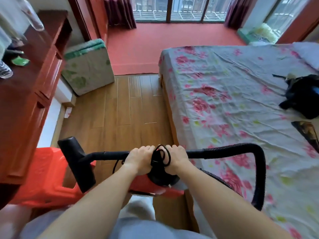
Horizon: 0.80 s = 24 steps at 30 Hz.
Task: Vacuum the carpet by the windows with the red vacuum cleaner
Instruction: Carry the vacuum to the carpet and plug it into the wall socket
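I carry the red vacuum cleaner (146, 186) off the floor, its red body just below my hands. My left hand (139, 158) and my right hand (177, 157) are both shut on its black wand, side by side, with a coiled black cord (161, 155) bundled between them. The black floor nozzle (76, 163) points left, held in the air. The ribbed black hose (259, 163) loops to the right over the bed edge. The red carpet (165, 47) lies far ahead, under the windows (179, 9).
Wooden floor (120, 109) runs between a dark red cabinet (25, 107) on the left and a bed with a floral sheet (233, 104) on the right. A red plastic stool (43, 178) stands at lower left. A folded floral mattress (88, 66) leans by the carpet's left edge.
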Motion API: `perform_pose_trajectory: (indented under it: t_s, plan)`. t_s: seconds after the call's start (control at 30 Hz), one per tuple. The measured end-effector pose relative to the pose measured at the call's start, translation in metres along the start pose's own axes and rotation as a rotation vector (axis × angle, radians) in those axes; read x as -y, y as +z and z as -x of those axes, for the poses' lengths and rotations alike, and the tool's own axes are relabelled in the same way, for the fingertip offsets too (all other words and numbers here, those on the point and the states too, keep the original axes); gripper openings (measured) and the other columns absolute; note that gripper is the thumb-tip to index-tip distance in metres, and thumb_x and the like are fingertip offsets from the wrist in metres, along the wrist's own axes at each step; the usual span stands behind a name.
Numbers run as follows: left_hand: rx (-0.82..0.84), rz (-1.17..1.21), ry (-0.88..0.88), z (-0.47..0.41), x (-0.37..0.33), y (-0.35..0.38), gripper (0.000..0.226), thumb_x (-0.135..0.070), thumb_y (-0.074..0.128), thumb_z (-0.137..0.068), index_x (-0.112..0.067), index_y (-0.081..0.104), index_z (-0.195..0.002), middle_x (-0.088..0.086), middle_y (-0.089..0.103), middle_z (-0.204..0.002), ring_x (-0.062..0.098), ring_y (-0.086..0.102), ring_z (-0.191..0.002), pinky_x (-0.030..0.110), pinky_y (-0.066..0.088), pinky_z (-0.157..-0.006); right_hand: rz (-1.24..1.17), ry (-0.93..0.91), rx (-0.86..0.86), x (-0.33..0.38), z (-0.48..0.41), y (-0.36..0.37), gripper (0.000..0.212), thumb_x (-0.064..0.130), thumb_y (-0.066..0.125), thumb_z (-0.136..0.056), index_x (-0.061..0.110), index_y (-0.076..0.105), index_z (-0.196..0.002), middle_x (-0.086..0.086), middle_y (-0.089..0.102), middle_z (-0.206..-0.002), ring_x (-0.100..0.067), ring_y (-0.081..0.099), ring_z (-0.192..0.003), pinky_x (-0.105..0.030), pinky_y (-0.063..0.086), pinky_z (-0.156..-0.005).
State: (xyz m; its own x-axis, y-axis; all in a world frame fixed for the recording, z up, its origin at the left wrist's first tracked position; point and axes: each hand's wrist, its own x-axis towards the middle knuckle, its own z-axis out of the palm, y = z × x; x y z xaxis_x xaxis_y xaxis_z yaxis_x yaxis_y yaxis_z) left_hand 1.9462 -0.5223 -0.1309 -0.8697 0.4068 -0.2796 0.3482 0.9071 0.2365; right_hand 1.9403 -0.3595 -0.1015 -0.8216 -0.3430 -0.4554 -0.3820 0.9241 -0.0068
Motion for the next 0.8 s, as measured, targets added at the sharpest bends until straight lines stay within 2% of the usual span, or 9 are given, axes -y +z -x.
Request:
perform_pose_trajectory:
  t_s: [0.23, 0.37, 0.53, 0.67, 0.8]
  plan:
    - [-0.001, 0.045, -0.026, -0.116, 0.081, -0.050, 0.034, -0.028, 0.056, -0.078, -0.026, 0.046, -0.110, -0.008, 0.059, -0.108, 0.022, 0.062, -0.102, 0.038, 0.049, -0.081, 0.013, -0.024, 0.011, -0.028, -0.127, -0.076, 0.050, 0.032, 0.064, -0.079, 0.021, 0.048, -0.125, -0.004, 0.056, -0.116, -0.028, 0.057, -0.105, -0.038, 0.042, -0.086]
    - [-0.014, 0.035, -0.031, -0.180, 0.112, -0.096, 0.037, -0.028, 0.056, -0.079, -0.023, 0.047, -0.114, -0.005, 0.060, -0.113, 0.024, 0.061, -0.104, 0.038, 0.047, -0.084, 0.013, -0.034, -0.061, -0.054, -0.194, -0.121, 0.050, 0.034, 0.064, -0.079, 0.023, 0.049, -0.125, -0.003, 0.057, -0.116, -0.027, 0.057, -0.104, -0.038, 0.042, -0.085]
    - [-0.027, 0.007, -0.061, -0.274, 0.146, -0.136, 0.035, -0.028, 0.056, -0.079, -0.022, 0.047, -0.112, -0.003, 0.061, -0.110, 0.026, 0.062, -0.100, 0.040, 0.049, -0.080, 0.038, -0.061, -0.066, -0.102, -0.287, -0.165, 0.050, 0.036, 0.063, -0.079, 0.023, 0.050, -0.125, -0.002, 0.057, -0.116, -0.026, 0.057, -0.103, -0.037, 0.043, -0.085]
    - [-0.004, 0.011, -0.119, -0.356, 0.181, -0.164, 0.041, -0.030, 0.056, -0.078, -0.022, 0.047, -0.117, -0.003, 0.060, -0.113, 0.025, 0.062, -0.104, 0.041, 0.052, -0.083, 0.034, -0.121, -0.078, -0.139, -0.373, -0.202, 0.049, 0.034, 0.062, -0.079, 0.022, 0.049, -0.125, -0.002, 0.058, -0.116, -0.026, 0.058, -0.104, -0.036, 0.043, -0.084]
    - [-0.049, 0.007, -0.173, -0.422, 0.204, -0.208, 0.032, -0.029, 0.056, -0.079, -0.024, 0.047, -0.110, -0.004, 0.061, -0.110, 0.025, 0.063, -0.100, 0.041, 0.050, -0.082, 0.026, -0.177, -0.085, -0.174, -0.446, -0.246, 0.052, 0.036, 0.061, -0.078, 0.021, 0.049, -0.126, -0.001, 0.058, -0.117, -0.025, 0.058, -0.104, -0.035, 0.043, -0.083]
